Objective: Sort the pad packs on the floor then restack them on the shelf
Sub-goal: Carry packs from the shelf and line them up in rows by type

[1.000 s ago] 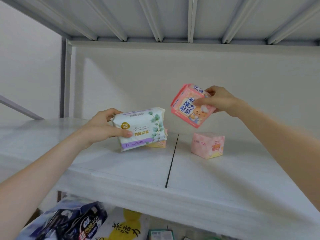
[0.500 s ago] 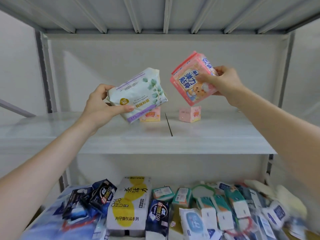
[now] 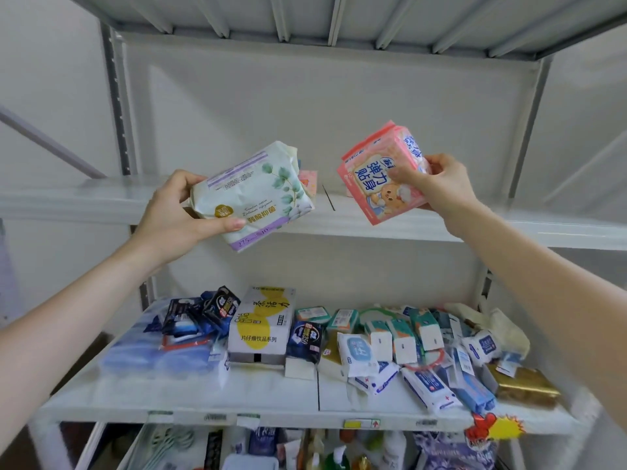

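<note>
Slippage is the main risk: the left hand (image 3: 176,215) pinches a white pack (image 3: 252,195) by one end and the right hand (image 3: 437,184) clasps a pink pack (image 3: 380,174), both tilted in the air just before the shelf (image 3: 101,198). Either soft wrapper could slide free and drop among the clutter below the shelf.

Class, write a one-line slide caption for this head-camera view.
Left hand holds a white leaf-print pack, right hand a pink pack, before a shelf.

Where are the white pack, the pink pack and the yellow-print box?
white pack (image 3: 258,195), head view, front face
pink pack (image 3: 376,178), head view, printed front
yellow-print box (image 3: 263,322), head view, top face
</note>
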